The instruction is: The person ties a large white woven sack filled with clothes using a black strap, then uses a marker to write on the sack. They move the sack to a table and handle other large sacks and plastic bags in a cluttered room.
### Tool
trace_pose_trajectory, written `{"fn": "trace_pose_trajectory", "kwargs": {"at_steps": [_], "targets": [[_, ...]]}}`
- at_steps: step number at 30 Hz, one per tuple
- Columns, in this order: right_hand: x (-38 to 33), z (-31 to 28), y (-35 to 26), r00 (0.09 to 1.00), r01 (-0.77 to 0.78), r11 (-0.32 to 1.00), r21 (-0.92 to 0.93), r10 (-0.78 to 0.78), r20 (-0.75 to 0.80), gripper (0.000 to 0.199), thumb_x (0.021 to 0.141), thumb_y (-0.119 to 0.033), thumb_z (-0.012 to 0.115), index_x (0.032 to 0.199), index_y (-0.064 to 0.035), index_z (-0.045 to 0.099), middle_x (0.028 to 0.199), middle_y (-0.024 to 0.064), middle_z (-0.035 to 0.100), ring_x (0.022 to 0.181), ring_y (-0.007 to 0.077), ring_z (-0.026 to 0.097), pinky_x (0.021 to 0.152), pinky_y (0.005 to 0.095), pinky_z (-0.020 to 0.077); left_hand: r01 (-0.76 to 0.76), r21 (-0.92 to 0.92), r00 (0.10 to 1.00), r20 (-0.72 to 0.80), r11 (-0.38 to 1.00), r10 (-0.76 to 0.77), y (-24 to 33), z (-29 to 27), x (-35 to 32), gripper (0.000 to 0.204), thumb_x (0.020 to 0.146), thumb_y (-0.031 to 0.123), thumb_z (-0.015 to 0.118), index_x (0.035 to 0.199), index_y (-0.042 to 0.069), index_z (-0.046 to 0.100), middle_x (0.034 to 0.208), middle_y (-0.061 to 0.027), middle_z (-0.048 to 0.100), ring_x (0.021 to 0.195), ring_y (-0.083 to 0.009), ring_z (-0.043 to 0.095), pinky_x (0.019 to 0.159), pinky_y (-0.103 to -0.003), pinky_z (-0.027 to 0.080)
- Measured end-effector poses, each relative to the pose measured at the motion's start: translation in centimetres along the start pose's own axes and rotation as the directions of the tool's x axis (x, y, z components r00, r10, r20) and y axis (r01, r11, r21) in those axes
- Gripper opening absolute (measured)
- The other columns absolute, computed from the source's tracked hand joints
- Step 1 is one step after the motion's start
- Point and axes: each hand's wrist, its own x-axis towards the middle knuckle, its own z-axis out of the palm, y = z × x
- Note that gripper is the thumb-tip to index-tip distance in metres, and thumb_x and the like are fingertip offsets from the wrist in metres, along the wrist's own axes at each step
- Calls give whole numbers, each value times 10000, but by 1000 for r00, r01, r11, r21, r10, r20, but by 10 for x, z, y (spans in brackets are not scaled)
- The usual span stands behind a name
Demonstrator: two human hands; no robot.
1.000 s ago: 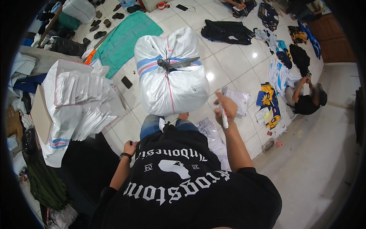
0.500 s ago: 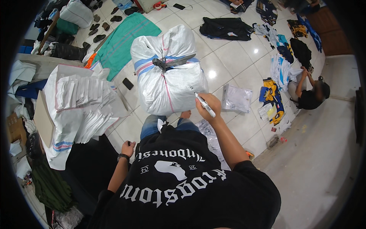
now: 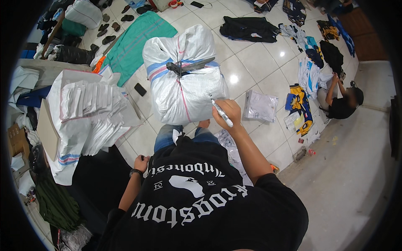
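A big white woven sack (image 3: 188, 94) with blue and pink stripes stands in front of me, bound at the top with a black strip (image 3: 188, 67). My right hand (image 3: 228, 112) is closed round a white marker pen (image 3: 222, 113), its tip at the sack's right front side. Small dark strokes show on the weave just above the tip. Low on the left, beside my hip, my left hand (image 3: 141, 163) is closed on a small black piece that looks like the marker's cap (image 3: 142, 158).
To the left, stacked white folded sacks (image 3: 90, 102) lie on a larger sheet. A phone (image 3: 140, 89) and green sack (image 3: 140, 46) rest on the tiles. At right are a plastic-wrapped packet (image 3: 260, 106), scattered jerseys (image 3: 300, 108) and a seated person (image 3: 345, 100) handling cloth.
My right hand and the marker have shifted slightly left and up along the sack. The left hand stays where it was.
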Motion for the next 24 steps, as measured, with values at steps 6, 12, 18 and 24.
{"fn": "trace_pose_trajectory", "kwargs": {"at_steps": [6,12,18,24], "targets": [[1,2,2,1000,-1,1000,10,0,4,214,673,-12,721,878,-7,662,776,125,671,655,293,626,587,366,462,-12,-5,1000,5,1000,12,-4,7,5,373,826,343,698,799,-19,614,715,-139,642,680,-254,607,657,-378,475],[0,0,5,996,-21,999,-33,23,84,199,682,-15,717,874,-16,664,778,121,668,650,290,616,579,362,452,-2,-40,1000,25,999,3,-5,10,12,377,828,347,692,809,-21,611,726,-152,642,687,-258,607,663,-385,476],[4,1,0,1000,14,1000,4,-14,10,220,669,-18,723,882,-17,668,771,121,663,646,289,610,572,361,448,-12,-23,1000,24,1000,12,-13,13,15,376,826,345,696,791,-20,613,718,-154,642,687,-266,613,663,-387,478],[2,0,2,999,-23,1000,-15,23,-28,209,677,-23,726,876,-13,665,759,130,658,638,296,607,578,370,457,-26,-28,1000,8,999,26,-9,11,13,369,821,336,703,785,-21,616,705,-151,641,673,-265,610,653,-387,476]]}}
